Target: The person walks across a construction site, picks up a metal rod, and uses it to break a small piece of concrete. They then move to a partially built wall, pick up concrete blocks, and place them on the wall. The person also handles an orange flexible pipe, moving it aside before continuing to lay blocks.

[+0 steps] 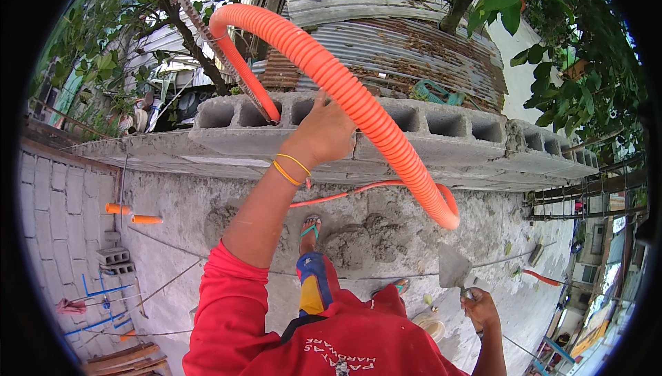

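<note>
My left hand (323,131) is at the top of the hollow-block wall (414,145), with yellow bands round its wrist. A ribbed orange conduit (331,73) arches up in front of it and hides most of its fingers, so its grip is unclear. One leg of the conduit runs down into a block cavity beside a rusty rebar (221,52). The other bends down to the right, and a thinner-looking orange length continues behind my left forearm. Low at the right, my right hand (480,309) grips the handle of a trowel (454,267), its grey blade pointing up and away.
Wet mortar (365,238) is heaped on the ground by my sandalled foot (310,230). A round pale container (433,328) stands near my right side. Loose hollow blocks (114,259) and blue pipes (103,290) lie left. Rusty corrugated sheets (414,52) rise beyond the wall.
</note>
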`<state>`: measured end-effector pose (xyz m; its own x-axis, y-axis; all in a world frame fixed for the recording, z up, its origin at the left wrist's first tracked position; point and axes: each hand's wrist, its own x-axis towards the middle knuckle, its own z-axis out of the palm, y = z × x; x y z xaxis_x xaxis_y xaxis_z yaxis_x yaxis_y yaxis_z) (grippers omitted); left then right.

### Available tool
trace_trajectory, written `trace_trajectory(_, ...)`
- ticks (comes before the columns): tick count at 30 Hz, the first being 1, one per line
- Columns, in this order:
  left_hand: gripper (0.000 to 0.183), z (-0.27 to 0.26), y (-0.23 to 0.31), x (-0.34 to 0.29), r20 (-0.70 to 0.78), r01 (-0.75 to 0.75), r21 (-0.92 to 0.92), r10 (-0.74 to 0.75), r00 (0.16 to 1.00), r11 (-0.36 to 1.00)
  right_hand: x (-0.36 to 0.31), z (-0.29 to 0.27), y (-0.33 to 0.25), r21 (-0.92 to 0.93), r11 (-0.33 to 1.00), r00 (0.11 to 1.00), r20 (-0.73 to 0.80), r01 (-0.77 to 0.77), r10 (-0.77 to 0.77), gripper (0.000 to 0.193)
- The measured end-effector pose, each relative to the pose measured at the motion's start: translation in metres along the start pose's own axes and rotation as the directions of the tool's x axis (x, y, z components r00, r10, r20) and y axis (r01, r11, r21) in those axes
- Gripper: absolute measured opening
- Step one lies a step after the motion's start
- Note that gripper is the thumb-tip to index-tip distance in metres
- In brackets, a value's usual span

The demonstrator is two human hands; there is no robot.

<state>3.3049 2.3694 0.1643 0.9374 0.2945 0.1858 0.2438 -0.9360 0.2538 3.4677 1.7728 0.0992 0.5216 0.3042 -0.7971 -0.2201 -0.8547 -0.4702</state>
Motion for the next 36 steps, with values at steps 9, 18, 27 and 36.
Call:
trace_trajectory(9,0.022,0.020,-0.007,-0.004,-0.095,0.006,0.058,0.000,0.995,0.998,0.008,0.018,0.030,-0.145,0.985,0.996,0.018,-0.089,0.093,0.020)
trace_trajectory(18,0.021,-0.014,0.015,-0.094,-0.323,0.045,-0.273,-0.136,0.937,0.961,0.011,0.050,0.012,-0.171,0.984,0.989,0.128,-0.050,0.072,0.025)
trace_trajectory(27,0.047,-0.016,-0.151,-0.261,-0.292,0.440,-0.769,-0.867,0.404,0.464,-0.021,0.170,-0.166,-0.026,0.973,0.963,0.154,0.229,-0.222,0.035)
trace_trajectory(36,0.076,0.010,-0.259,-0.260,-0.132,0.342,-0.856,-0.804,0.580,0.387,-0.035,0.261,-0.407,-0.515,0.611,0.615,-0.189,0.602,-0.766,0.050)
